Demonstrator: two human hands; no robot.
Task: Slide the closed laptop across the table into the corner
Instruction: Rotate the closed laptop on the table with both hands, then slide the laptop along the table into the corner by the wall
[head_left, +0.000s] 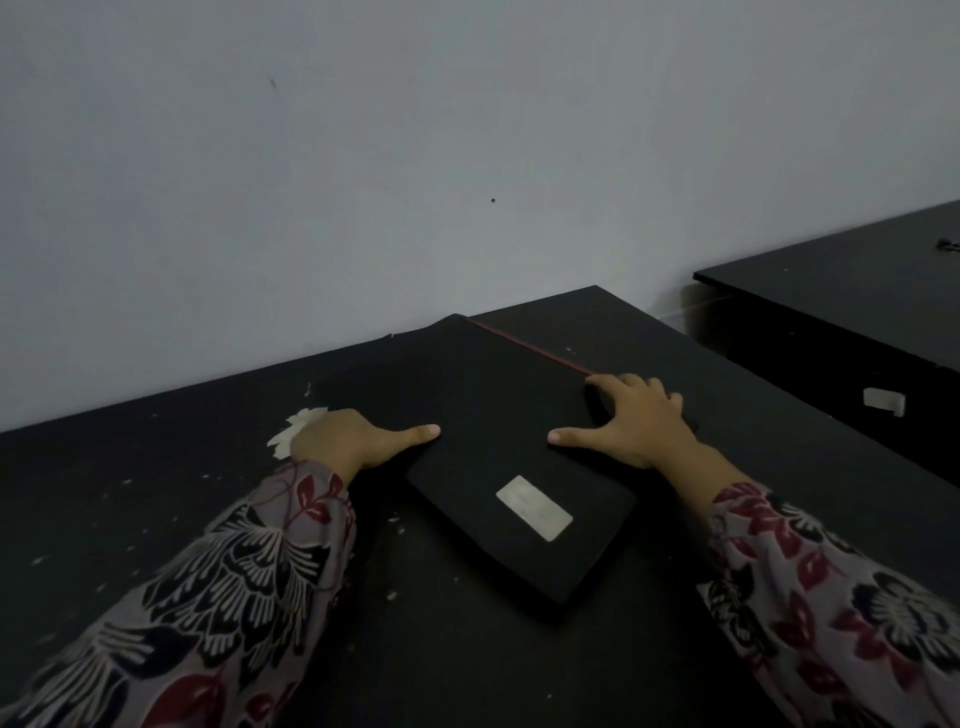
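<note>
A closed black laptop (498, 447) lies flat on the black table (156, 493), turned at an angle, with a red strip along its far right edge and a silver sticker near its front. Its far corner touches the wall. My left hand (353, 439) grips the laptop's left edge, thumb on the lid, fingers hidden beside it. My right hand (634, 421) presses on the right side of the lid, fingers spread over the right edge, thumb pointing left. Both arms wear flowered sleeves.
A grey wall (415, 156) runs along the table's back edge. The table's far right corner (597, 291) lies just past the laptop. A second black table (857, 291) stands to the right across a gap. A chipped pale patch (291, 431) marks the tabletop by my left hand.
</note>
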